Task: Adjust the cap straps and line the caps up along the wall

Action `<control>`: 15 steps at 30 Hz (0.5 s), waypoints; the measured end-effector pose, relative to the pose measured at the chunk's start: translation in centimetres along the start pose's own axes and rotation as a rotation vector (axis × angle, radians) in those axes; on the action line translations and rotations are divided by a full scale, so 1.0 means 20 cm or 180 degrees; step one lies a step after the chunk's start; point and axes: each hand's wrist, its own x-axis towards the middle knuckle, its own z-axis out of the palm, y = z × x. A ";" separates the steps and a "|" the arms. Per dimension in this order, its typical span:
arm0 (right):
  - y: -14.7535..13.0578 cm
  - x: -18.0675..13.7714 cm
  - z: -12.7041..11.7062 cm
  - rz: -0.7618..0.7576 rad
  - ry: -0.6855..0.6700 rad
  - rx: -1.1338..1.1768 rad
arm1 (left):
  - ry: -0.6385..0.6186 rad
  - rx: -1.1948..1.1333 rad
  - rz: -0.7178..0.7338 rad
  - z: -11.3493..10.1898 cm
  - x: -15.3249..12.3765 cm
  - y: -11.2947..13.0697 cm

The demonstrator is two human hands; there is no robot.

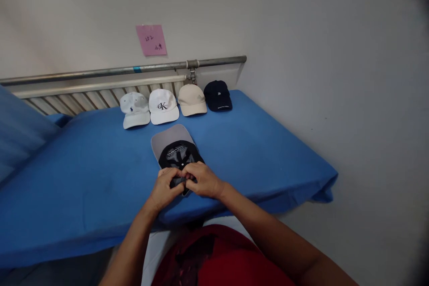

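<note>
A black cap [179,154] lies upside down on the blue mattress [83,178], its grey brim underside pointing away from me. My left hand [166,189] and my right hand [203,180] meet at the cap's rear edge, fingers pinched on the back strap, which they mostly hide. Along the far edge stands a row of caps: a pale blue one [134,109], a white one with a black logo [162,106], a beige one [191,99] and a navy one [217,95].
A metal bed rail [100,72] runs behind the caps, against a white wall with a pink paper note [151,39]. The mattress ends at the right corner [326,178]. My red clothing [217,259] shows below.
</note>
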 end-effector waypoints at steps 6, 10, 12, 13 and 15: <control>-0.01 -0.02 0.01 0.0120 0.0141 -0.0107 | 0.0104 -0.0085 -0.0122 0.01 -0.01 -0.02; -0.02 -0.04 0.01 0.0097 0.0257 -0.0152 | 0.0167 -0.0156 -0.0181 0.01 0.00 -0.04; -0.02 -0.04 0.01 0.0062 0.0283 -0.0188 | 0.0194 -0.0194 -0.0214 0.01 0.00 -0.04; -0.02 -0.04 0.01 0.0049 0.0285 -0.0200 | 0.0204 -0.0211 -0.0228 0.01 0.00 -0.05; -0.02 -0.04 0.01 0.0042 0.0287 -0.0199 | 0.0214 -0.0243 -0.0248 0.00 0.00 -0.05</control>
